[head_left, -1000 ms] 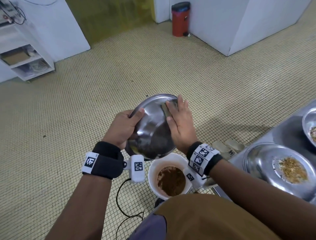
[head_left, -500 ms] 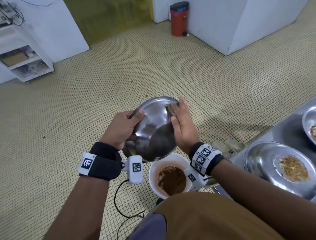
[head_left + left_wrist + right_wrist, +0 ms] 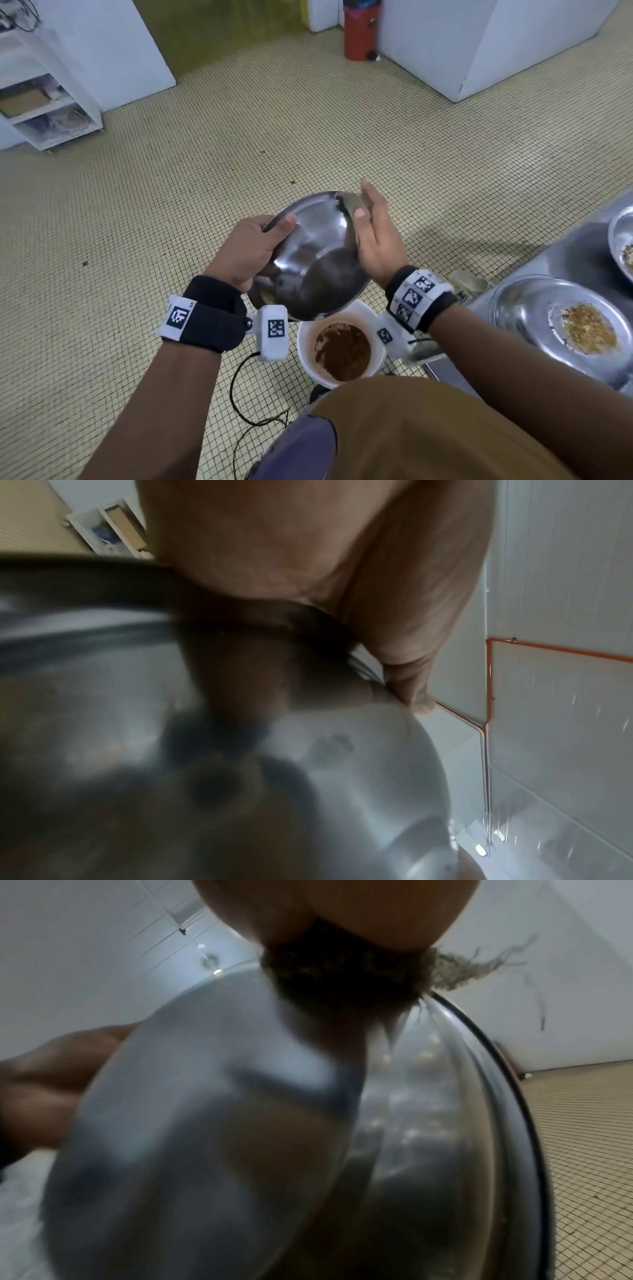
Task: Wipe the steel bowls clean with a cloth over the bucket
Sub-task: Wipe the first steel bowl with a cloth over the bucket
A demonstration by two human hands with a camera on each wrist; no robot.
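A: Item one, the steel bowl (image 3: 313, 253). Where is it, and who has it?

B: In the air, tilted steeply, its low edge above the white bucket (image 3: 337, 346) on the floor. The left hand (image 3: 246, 251) grips the near-left rim, thumb hooked inside and fingers curled behind. I judge the tilt is there so loosened scraps drop into the bucket, not onto the tiles.

A: Item two, the cloth (image 3: 352, 204).

B: A small tan wad at the bowl's far upper rim. The right hand (image 3: 376, 236) presses it against the metal with fingers held straight and flat, thumb alongside. It is not curled round the cloth, more a flat press. The right wrist view shows a frayed, darkened edge of the cloth (image 3: 346, 972) sitting on the rim.

A: Why there?

B: Probably working the rim; a few pale specks cling to the inner wall close by in the right wrist view.

A: Bucket contents?

B: Brown sludge at the bottom.

A: Stock still to do?

B: Two more bowls on the steel counter (image 3: 548, 274) to the right: the nearer dirty bowl (image 3: 561, 318) with a patch of yellowish crumbs, and a further bowl (image 3: 623, 240), only partly in frame, also with bits in it. Kept within the right arm's reach, I would say.
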